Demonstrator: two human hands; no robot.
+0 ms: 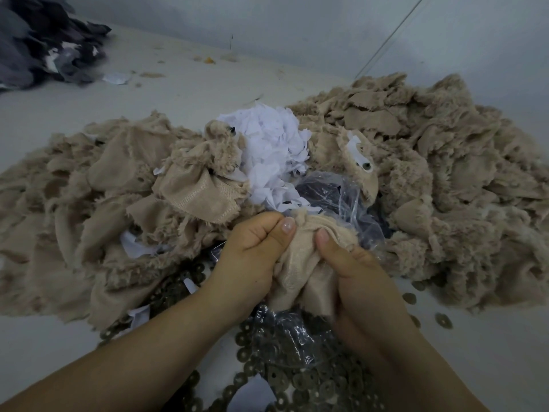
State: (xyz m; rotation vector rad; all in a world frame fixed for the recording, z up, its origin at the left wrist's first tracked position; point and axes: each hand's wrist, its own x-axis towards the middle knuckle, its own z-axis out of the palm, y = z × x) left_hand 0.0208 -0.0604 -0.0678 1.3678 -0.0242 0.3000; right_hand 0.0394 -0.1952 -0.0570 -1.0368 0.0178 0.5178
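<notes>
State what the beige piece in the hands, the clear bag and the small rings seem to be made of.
Beige piece: plush fabric, smooth knit back, fuzzy frayed edges. Clear bag: thin glossy plastic film, crinkled, see-through. Rings: probably dull metal or plastic washers; flat, holed, grey-brown.

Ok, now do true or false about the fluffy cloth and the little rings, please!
1. The left hand and the right hand both hold one beige fabric piece. True.
2. The white scraps sit between the beige fabric heaps. True.
3. The round washers are bright red. False: they are a dull brownish grey.
4. The dark fabric heap lies at the far right. False: it lies at the far left.
</notes>
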